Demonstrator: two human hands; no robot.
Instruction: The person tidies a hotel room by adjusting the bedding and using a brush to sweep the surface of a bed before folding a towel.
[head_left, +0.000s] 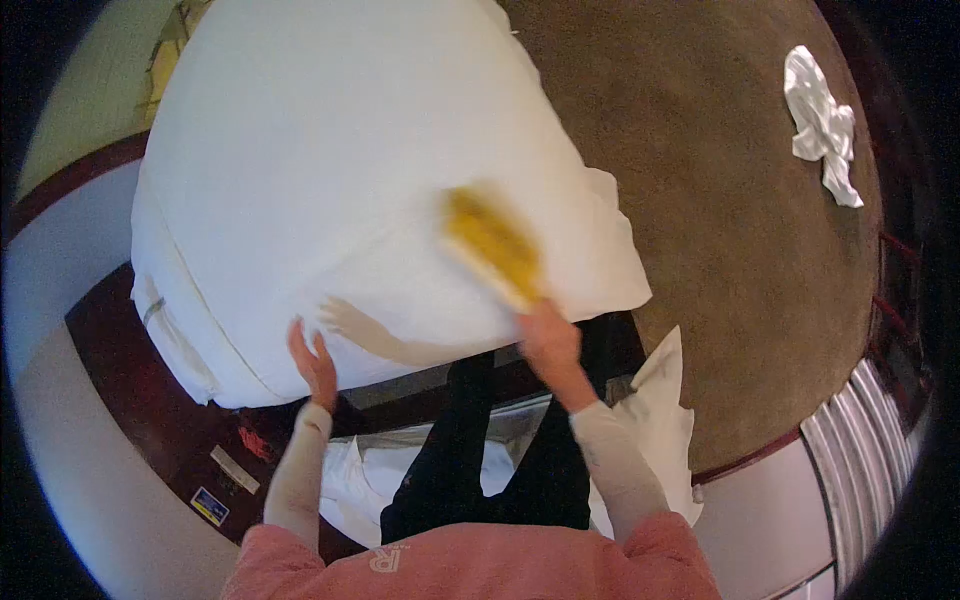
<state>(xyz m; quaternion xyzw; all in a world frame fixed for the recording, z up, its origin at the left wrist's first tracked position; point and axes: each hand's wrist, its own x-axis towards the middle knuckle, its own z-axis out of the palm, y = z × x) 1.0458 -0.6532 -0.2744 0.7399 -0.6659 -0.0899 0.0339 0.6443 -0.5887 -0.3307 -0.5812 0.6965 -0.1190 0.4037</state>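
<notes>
A: Right hand (pixel 552 345)?

B: Fingers wrapped round the near end of a yellow, oblong, brush-like tool (pixel 492 238). Tool sits over the near right part of a broad bed covered in a smooth white fabric sheet (pixel 350 130). Blurred; cannot tell whether it touches.

A: Why the end grip?

B: Likely reach. Held there, the wide part points far and left, over the fabric, knuckles out of its way.

A: Left hand (pixel 315 365)?

B: Fingers spread, nothing in them, at the sheet's near edge. Its shadow falls apart from it, to the right, so I judge it raised. Probably out for balance, and well apart from the tool.

A: Stance?

B: Legs in black trousers (pixel 445 450) close against the near side. Presumably that brings the middle within arm's length.

A: Other fabric?

B: Loose white cloth (pixel 660 405) by the right leg, near side. Crumpled, shiny white cloth (pixel 825 130) on the brown carpet (pixel 700 150), far right. Lies bunched, as if dropped rather than laid out; reason unclear.
</notes>
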